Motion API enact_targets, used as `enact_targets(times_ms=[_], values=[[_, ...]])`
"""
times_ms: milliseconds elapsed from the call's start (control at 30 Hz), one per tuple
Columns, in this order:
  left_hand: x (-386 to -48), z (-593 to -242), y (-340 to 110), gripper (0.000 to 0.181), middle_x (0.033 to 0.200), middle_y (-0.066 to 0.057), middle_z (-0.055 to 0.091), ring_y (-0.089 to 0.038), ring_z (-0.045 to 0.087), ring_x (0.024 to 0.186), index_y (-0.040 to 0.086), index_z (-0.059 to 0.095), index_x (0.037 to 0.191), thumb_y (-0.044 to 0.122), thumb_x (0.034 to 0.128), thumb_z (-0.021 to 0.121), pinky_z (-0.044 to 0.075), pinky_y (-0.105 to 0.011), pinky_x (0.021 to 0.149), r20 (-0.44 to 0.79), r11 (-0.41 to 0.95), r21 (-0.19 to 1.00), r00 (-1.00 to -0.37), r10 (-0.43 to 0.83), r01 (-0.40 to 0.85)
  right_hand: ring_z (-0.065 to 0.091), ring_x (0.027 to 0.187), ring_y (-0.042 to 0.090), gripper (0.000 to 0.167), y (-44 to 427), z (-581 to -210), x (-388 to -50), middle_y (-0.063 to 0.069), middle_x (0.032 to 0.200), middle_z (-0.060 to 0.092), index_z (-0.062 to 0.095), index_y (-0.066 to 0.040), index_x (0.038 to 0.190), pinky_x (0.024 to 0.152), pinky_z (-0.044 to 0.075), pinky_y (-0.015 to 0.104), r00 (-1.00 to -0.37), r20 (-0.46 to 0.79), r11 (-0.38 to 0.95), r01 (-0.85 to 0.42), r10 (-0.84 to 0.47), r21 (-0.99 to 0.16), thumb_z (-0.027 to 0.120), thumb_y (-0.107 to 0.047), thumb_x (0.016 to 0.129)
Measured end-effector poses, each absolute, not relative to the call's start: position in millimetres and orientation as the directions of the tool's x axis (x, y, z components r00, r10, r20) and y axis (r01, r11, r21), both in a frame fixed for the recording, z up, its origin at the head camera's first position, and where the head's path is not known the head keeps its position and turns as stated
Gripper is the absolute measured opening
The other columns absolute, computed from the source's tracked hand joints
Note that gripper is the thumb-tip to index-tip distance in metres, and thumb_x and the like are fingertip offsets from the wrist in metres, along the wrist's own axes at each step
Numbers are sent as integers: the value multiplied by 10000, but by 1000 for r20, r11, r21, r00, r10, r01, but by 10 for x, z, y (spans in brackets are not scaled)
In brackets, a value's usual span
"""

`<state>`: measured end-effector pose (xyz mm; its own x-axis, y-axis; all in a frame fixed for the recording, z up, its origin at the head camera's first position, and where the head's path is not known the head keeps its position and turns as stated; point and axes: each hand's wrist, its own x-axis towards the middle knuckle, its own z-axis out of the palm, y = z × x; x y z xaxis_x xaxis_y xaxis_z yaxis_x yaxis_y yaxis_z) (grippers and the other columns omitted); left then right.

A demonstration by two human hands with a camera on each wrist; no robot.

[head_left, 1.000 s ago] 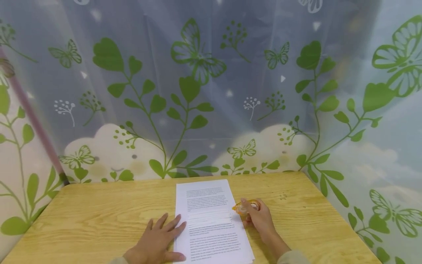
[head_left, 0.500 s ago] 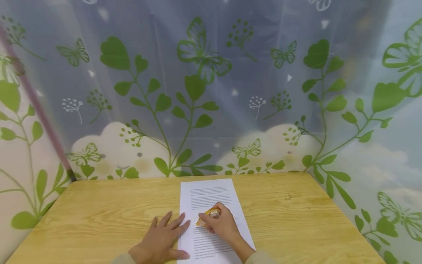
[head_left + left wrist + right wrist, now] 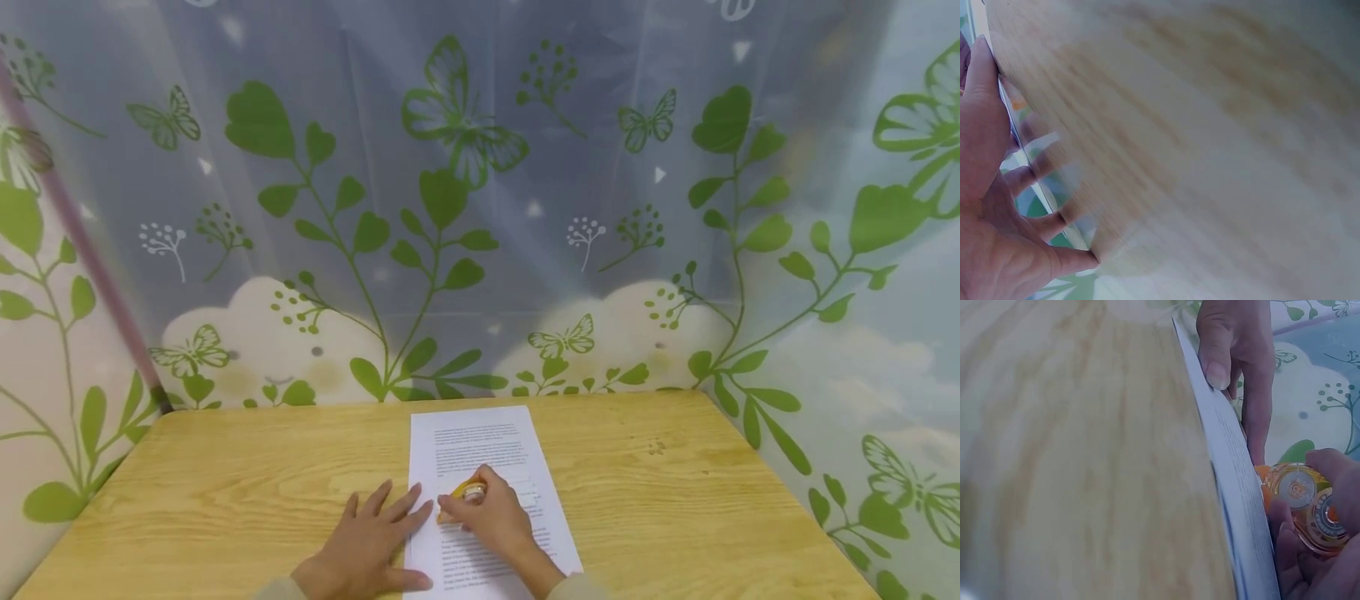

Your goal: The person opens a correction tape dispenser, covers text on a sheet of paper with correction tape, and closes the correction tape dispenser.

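I see a little orange tape roller [image 3: 472,493] low in the middle of the head view, over the printed paper [image 3: 480,454]. The right hand [image 3: 501,518] has it in a pinching grip. The left hand [image 3: 363,542], spread wide, touches the paper's left edge. The paper lies on a yellow wooden table [image 3: 660,508]; a leafy, butterfly sheet [image 3: 555,267] hangs above.

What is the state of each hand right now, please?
Left hand: open, fingers spread, touching the left side of the paper.
Right hand: closed, holding the orange tape dispenser.
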<state>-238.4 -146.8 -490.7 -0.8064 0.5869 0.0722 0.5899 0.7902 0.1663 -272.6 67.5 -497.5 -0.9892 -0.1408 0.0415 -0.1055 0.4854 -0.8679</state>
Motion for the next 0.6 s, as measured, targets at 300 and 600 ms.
enact_targets(times_ms=[300, 600], values=[[-2373, -4887, -1476, 891, 1505, -128, 341, -535, 291, 1295, 151, 411, 1458, 748, 799, 460, 252, -791, 860, 74, 783, 197, -805, 589, 590, 495, 547, 79, 396, 623, -4927, -2696, -109, 637, 551, 492, -178, 846, 475, 386, 272, -985, 127, 635, -175, -121, -753, 755, -463, 761], [-2376, -4900, -1480, 886, 1501, -130, 349, -529, 294, 1297, 151, 412, 1458, 745, 803, 465, 255, -788, 860, 77, 778, 197, -800, 594, 597, 493, 551, 73, 367, 712, -4926, -2729, -93, 656, 555, 486, -161, 842, 469, 400, 238, -975, 159, 613, -222, -156, -759, 766, -391, 778]])
